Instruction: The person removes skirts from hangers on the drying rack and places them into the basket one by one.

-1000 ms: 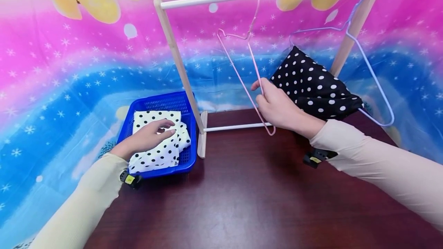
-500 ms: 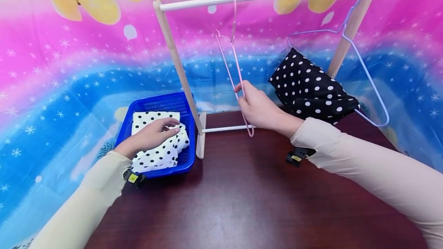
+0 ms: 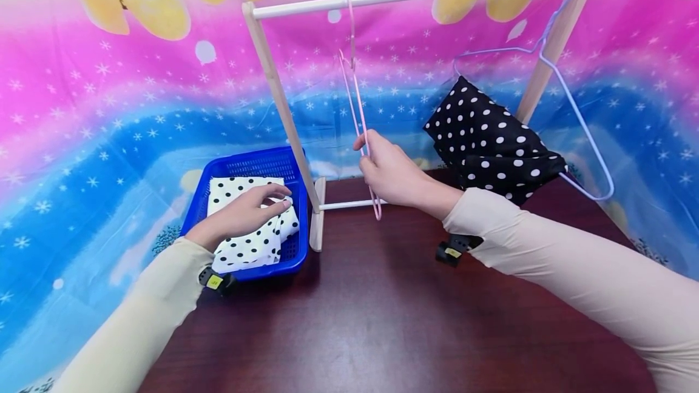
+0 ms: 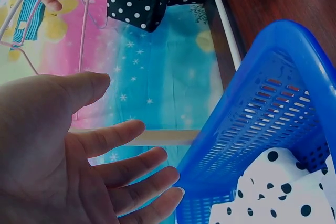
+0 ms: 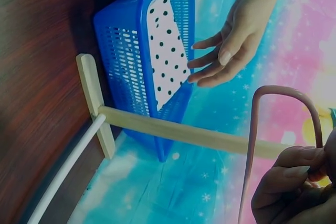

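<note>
My right hand (image 3: 390,168) grips one side of a pink wire hanger (image 3: 354,96), whose hook sits over the white top bar of a small wooden rack. In the right wrist view the hanger's bent end (image 5: 281,92) rises beside the curled fingers. Above a blue basket (image 3: 299,259) hovers my left hand (image 3: 248,211), fingers relaxed and spread, holding nothing. A folded white cloth with black dots (image 3: 251,250) lies inside the basket. The left wrist view shows the open palm (image 4: 63,145) beside the basket's wall.
A lavender hanger (image 3: 579,114) at the rack's right end carries a black cloth with white dots (image 3: 486,132). The rack's left post (image 3: 281,96) stands right beside the basket. A patterned backdrop (image 3: 136,108) surrounds the dark wooden table (image 3: 355,320).
My right hand has slid the pink hanger leftward along the bar, and the hanger has turned more edge-on. The left hand has shifted slightly right above the basket.
</note>
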The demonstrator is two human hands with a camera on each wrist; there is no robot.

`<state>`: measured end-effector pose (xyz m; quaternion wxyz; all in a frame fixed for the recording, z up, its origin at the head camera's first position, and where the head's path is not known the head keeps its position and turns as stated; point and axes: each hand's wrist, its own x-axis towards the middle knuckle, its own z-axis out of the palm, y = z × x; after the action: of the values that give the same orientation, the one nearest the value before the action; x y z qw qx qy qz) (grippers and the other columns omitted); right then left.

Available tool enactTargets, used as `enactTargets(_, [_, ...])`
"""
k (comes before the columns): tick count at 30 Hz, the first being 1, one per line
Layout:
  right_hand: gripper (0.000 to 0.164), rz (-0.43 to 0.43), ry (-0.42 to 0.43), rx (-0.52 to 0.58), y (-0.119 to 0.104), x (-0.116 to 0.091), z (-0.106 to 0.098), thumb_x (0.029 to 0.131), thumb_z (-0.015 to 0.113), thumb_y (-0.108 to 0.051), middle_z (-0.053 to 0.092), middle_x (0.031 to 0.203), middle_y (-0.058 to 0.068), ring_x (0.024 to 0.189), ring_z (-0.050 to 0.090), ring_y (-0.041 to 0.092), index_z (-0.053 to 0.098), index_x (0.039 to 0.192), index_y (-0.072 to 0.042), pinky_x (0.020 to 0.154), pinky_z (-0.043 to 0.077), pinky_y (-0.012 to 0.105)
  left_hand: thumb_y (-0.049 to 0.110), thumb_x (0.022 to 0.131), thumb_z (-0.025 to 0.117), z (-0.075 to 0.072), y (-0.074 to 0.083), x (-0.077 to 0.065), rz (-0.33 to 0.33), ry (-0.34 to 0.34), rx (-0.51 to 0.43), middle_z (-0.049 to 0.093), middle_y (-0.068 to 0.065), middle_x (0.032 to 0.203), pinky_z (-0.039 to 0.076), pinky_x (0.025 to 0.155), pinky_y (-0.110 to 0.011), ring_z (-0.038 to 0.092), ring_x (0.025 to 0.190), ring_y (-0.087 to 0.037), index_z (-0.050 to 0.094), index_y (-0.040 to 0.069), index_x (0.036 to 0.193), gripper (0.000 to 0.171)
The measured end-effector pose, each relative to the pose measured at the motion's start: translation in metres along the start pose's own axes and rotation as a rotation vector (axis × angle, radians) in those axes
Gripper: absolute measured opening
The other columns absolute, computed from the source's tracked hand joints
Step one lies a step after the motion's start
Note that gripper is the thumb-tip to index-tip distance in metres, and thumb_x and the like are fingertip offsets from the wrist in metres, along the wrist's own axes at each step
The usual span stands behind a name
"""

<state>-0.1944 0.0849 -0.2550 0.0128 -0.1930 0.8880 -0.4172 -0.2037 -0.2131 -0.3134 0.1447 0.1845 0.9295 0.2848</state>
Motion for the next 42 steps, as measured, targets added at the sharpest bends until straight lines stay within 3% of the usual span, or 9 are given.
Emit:
enactTargets(14, [0.025,-0.029,-0.017,0.057,-0.011,0.000,0.010,0.101,0.040,-0.006,0.053,0.066,0.006,0.057,0.055,0.018,0.051,0.123,-0.007,0.055,0.047,0.030,0.031,0.108,0.047,0.002,0.004,-0.001,0.001,-0.020,-0.042,0.057,-0.021,0.142,0.052,0.102,-0.052,0.056,0.129,-0.039,0.050,0.004,0.144,0.046])
enactTargets(23, [0.023,-0.028,-0.023,0.061,-0.018,0.005,0.019,0.103,0.041,-0.007,0.049,0.070,0.005,0.056,0.050,0.017,0.051,0.124,-0.006,0.053,0.046,0.028,0.028,0.107,0.049,0.000,0.006,0.004,0.023,0.062,-0.059,0.059,-0.021,0.139,0.048,0.105,-0.054,0.059,0.125,-0.038,0.053,0.002,0.140,0.042])
enactTargets(32, [0.023,-0.049,-0.030,0.053,-0.025,0.008,0.028,0.102,0.042,-0.007,0.053,0.072,0.006,0.056,0.051,0.016,0.052,0.123,-0.006,0.051,0.043,0.027,0.028,0.107,0.048,-0.002,0.008,0.004,0.025,0.071,-0.059,0.060,-0.021,0.138,0.048,0.106,-0.054,0.060,0.124,-0.037,0.054,0.002,0.139,0.042])
enactTargets(42, [0.016,-0.038,-0.070,0.061,-0.024,0.008,0.024,0.105,0.047,-0.017,0.040,0.058,-0.001,0.047,0.038,0.014,0.056,0.116,-0.010,0.046,0.034,0.026,0.030,0.107,0.048,0.000,0.006,0.007,0.005,0.055,-0.100,0.060,-0.020,0.139,0.048,0.107,-0.054,0.059,0.127,-0.038,0.054,0.003,0.140,0.042])
